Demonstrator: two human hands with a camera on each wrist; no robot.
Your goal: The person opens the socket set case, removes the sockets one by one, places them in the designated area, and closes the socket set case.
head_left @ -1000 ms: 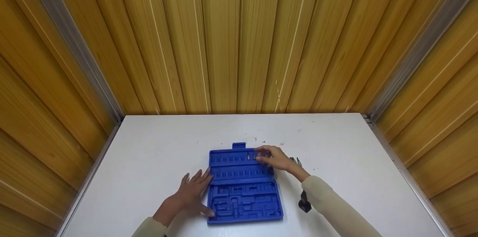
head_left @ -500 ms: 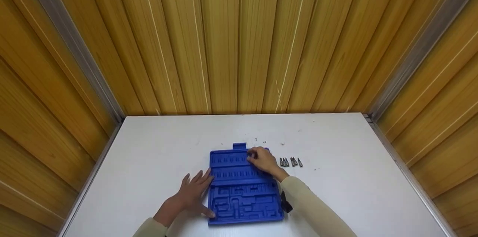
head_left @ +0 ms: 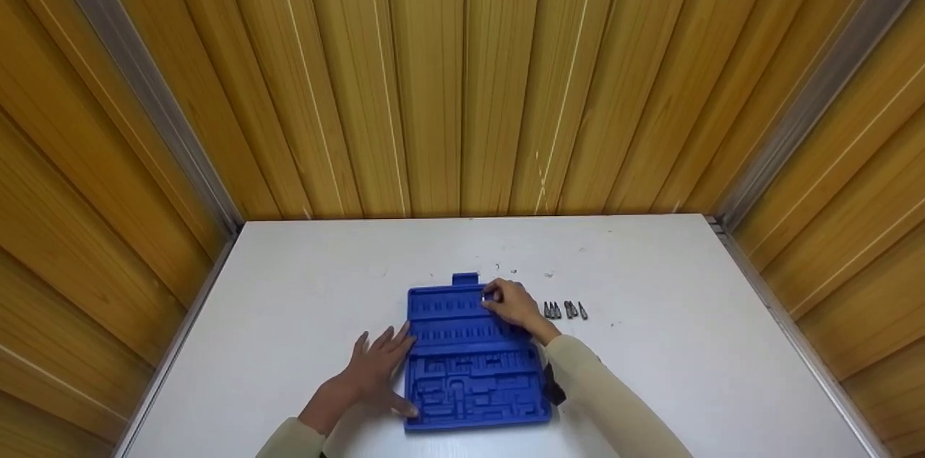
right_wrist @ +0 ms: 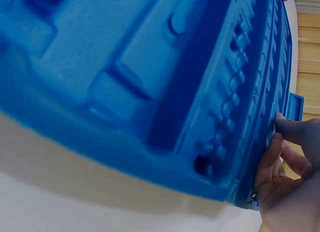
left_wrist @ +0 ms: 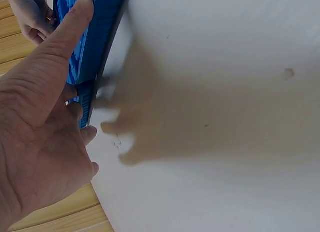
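Note:
A blue plastic tool case (head_left: 477, 425) lies open on the white table, its moulded slots facing up. At the upper row of slots in the lid, my right hand (head_left: 514, 304) pinches a small metal bit (head_left: 483, 297) between thumb and fingertips; most of the bit is hidden by the fingers. My left hand (head_left: 372, 375) is spread along the case's left side, fingertips at the lid edge and thumb on the lower left corner. In the left wrist view, the left thumb (left_wrist: 75, 22) presses the case rim. Several pointed metal bits (head_left: 556, 311) lie right of the lid.
A blue latch tab (head_left: 465, 279) sticks out from the lid's far edge. Small dark specks (head_left: 514, 271) mark the table (head_left: 311, 284) behind the case. Yellow wood-patterned panels (head_left: 426, 82) rise at the back and both sides.
My right hand has moved left along the lid's upper row, over the slots where bits showed earlier. The bits on the table have come into view. My left hand stays in place.

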